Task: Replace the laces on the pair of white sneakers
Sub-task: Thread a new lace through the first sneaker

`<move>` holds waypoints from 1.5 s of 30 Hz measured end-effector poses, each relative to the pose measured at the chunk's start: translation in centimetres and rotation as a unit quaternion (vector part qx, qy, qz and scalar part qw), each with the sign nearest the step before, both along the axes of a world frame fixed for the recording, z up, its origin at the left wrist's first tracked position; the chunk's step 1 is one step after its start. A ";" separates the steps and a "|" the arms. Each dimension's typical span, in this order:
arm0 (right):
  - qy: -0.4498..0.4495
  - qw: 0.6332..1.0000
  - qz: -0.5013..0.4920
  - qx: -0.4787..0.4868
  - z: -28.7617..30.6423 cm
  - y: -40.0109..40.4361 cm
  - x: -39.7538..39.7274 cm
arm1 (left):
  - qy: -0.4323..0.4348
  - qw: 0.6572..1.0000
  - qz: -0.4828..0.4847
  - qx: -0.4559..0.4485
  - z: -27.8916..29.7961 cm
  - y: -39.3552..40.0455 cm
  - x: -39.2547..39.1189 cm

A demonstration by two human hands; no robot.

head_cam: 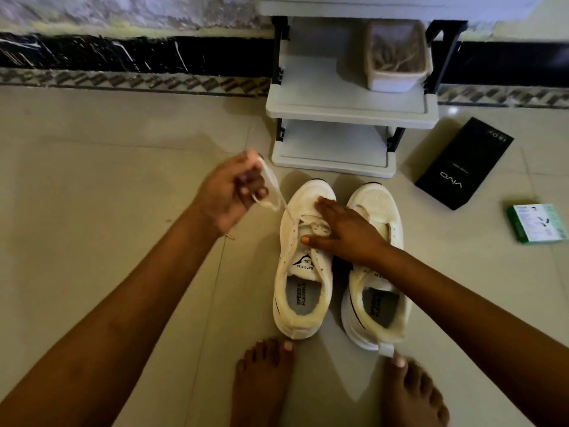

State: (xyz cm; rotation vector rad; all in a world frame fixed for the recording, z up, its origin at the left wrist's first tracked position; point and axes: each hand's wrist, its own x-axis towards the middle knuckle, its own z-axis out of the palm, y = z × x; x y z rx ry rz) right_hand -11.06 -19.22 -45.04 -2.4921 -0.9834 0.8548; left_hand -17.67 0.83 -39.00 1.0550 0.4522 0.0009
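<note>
Two white sneakers stand side by side on the tiled floor, toes pointing away from me. The left sneaker [303,272] still has a white lace [274,195] threaded near its toe end. My left hand [229,195] is raised to the left of that shoe, fingers closed on the lace, which runs taut down to the eyelets. My right hand [341,229] lies flat across the left sneaker's upper, pressing it down, thumb on the tongue. My right forearm partly covers the right sneaker [377,291], which shows no lace.
A small grey shelf rack [348,109] stands just beyond the shoes, with a box of laces [397,61] on its shelf. A black box [465,163] and a green box [537,223] lie on the floor to the right. My bare feet [261,383] are right behind the heels.
</note>
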 end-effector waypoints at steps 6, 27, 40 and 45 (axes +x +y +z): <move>0.023 1.000 -0.008 0.013 0.1 -0.2 -0.1 | 0.179 0.818 -0.087 0.540 -2.5 0.5 0.4; 0.036 0.999 0.006 -0.003 -0.3 0.1 0.1 | 0.220 0.880 -0.066 0.417 -2.1 0.7 -0.2; -0.021 0.985 -0.101 0.136 0.8 1.1 -1.2 | 0.088 0.891 -0.206 0.394 -1.4 -3.1 0.0; -0.029 0.987 -0.126 0.094 0.8 0.7 -1.7 | 0.093 0.787 -0.254 0.555 -2.7 -3.6 -0.6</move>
